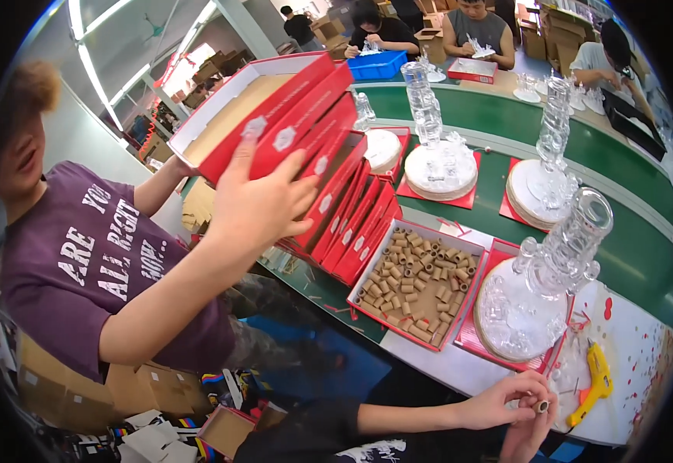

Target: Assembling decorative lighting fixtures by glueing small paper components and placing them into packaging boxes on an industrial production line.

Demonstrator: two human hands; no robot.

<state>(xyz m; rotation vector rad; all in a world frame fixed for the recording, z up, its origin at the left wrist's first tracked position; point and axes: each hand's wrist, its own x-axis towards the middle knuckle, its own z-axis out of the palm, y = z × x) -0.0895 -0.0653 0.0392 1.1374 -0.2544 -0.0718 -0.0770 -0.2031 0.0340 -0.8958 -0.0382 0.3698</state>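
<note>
At the near edge of the table, my left hand [506, 400] and my right hand [528, 438] meet, fingers closed around a short brown cardboard tube [542, 406]. The left fingers partly cover the right hand. Close by on the right lies a yellow glue gun [599, 380], apart from both hands. Beyond them, a clear glass piece with a tall ringed neck [577, 231] rises from a round white base [510, 309] in a red box lid. To its left sits an open red-edged box [361, 302] with many short cardboard tubes [406, 285] inside.
On the left, a co-worker's hand [263, 197] is on several stacked red boxes [275, 116]. Glass pieces on round bases [441, 174] stand along the green conveyor [614, 255]. People sit at the far side near a blue bin [379, 66]. Red scraps litter the white tabletop [634, 339].
</note>
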